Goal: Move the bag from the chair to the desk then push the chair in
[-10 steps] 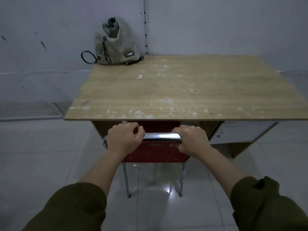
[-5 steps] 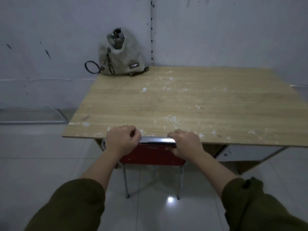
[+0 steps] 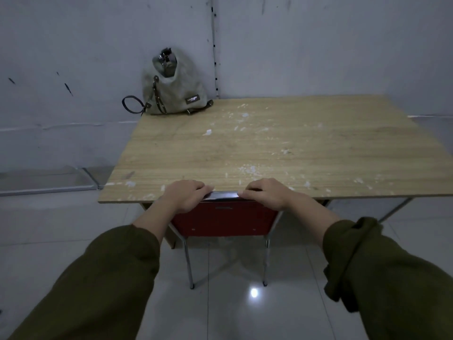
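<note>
A grey-green fabric bag [image 3: 172, 90] with a dark loop strap stands upright on the far left corner of the wooden desk [image 3: 269, 153], against the wall. The red chair [image 3: 224, 220] with chrome legs is tucked under the desk's near edge; its seat is hidden beneath the top. My left hand [image 3: 186, 196] and my right hand [image 3: 266, 193] both grip the chrome top rail of the chair back, which sits right at the desk edge.
White paint flecks dot the desk top. Grey walls meet in a corner behind the desk. A low ledge [image 3: 46, 179] runs along the floor at the left. The glossy tiled floor [image 3: 73, 229] spreads around the chair legs.
Both hands have pushed the chair forward under the desk; its back rail has gone from clearly short of the desk edge to right at it. The view has come closer.
</note>
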